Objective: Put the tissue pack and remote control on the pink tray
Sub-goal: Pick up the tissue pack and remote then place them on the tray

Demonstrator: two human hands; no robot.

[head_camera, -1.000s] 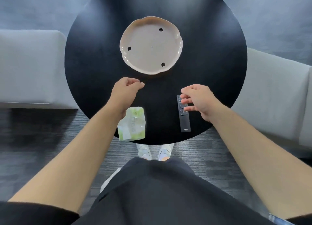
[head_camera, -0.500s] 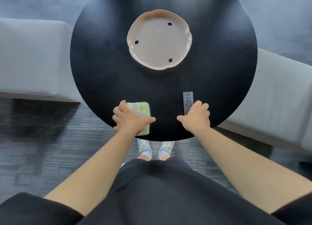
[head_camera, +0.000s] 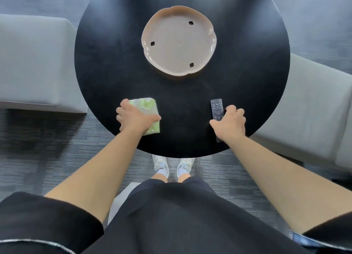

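A pale pink scalloped tray [head_camera: 162, 49] lies at the far middle of the round black table [head_camera: 247, 78]. Near the table's front edge, a green and white tissue pack [head_camera: 147, 106] lies under my left hand [head_camera: 134, 118], whose fingers wrap its left side and thumb presses its right side. A slim black remote control [head_camera: 216, 108] lies to the right, pointing away from me. My right hand [head_camera: 229, 123] covers its near half, fingers curled on its right edge and thumb on its left. Both objects rest on the table.
Grey upholstered seats stand to the left [head_camera: 34, 63] and right [head_camera: 314, 105] of the table. Dark carpet [head_camera: 47, 154] surrounds it. My feet in white shoes [head_camera: 162, 165] show under the table's near edge.
Both hands drew back from mid-table onto the objects near the front edge. The left hand closed around the tissue pack and the right hand around the remote.
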